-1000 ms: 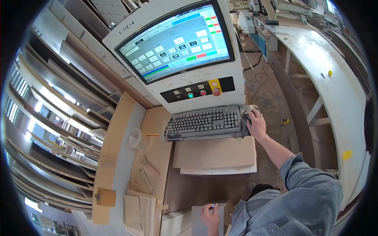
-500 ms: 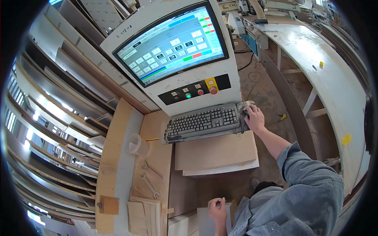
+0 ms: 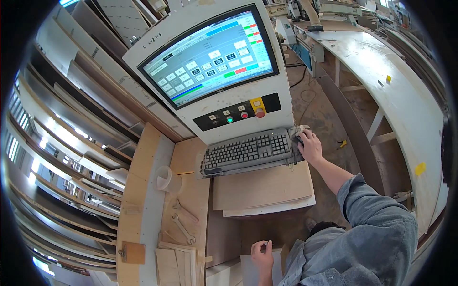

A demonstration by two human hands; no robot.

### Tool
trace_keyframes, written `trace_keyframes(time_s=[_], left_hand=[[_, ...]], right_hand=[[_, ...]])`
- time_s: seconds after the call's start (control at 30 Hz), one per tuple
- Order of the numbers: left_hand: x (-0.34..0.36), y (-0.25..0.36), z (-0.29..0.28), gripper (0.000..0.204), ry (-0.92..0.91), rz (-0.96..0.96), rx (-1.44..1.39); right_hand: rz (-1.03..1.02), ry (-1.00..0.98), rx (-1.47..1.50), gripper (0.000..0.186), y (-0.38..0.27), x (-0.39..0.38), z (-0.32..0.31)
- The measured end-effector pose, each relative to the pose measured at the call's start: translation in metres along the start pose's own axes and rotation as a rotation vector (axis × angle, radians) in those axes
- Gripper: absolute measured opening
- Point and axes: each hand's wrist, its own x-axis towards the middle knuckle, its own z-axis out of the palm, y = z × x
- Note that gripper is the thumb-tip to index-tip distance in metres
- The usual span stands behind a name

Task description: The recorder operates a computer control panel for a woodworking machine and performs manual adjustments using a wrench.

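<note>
My right hand (image 3: pixel 310 147) is curled over a dark mouse (image 3: pixel 299 137), which sits beside a dusty dark keyboard (image 3: pixel 245 152) on the console's shelf. My left hand (image 3: pixel 261 253) is low near my body, its fingers closed on a small object too small to make out. The white console holds a lit screen (image 3: pixel 207 57); below that runs a black button panel (image 3: pixel 219 120) with green and red buttons and a red knob on yellow. Flat boards (image 3: pixel 262 186) lie under the keyboard.
Left are racked sheet panels (image 3: pixel 62 157) and a wooden bench (image 3: pixel 193 209) with wrenches (image 3: pixel 183 228), a translucent plastic tub (image 3: pixel 167 178) and offcuts (image 3: pixel 171 264). Right stands a long white table (image 3: pixel 391 95), with cables (image 3: pixel 305 95) on the floor and machinery behind.
The view has shifted slightly since a second ago. My right hand stays on the mouse; my left hand sits slightly further right in the picture, fingers still closed.
</note>
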Motion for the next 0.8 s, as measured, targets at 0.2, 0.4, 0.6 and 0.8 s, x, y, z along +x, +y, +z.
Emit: trace_keyframes(time_s=[0.2,0.4,0.6,0.8], left_hand=[[0.003,0.011,0.007,0.014,-0.047,0.019,-0.038],[-0.004,0.014,0.003,0.014,-0.039,-0.088,0.023],[0.001,0.017,0.008,0.013,-0.031,-0.054,0.007],[-0.005,0.012,0.012,0.012,-0.093,-0.066,0.02]], right_hand=[[-0.011,0.038,-0.026,0.039,0.011,-0.001,-0.002],[-0.027,0.005,-0.004,0.04,-0.002,-0.004,0.005],[-0.039,0.039,0.031,0.039,0.003,0.0,0.0],[-0.024,0.058,0.014,0.036,0.015,-0.002,0.006]])
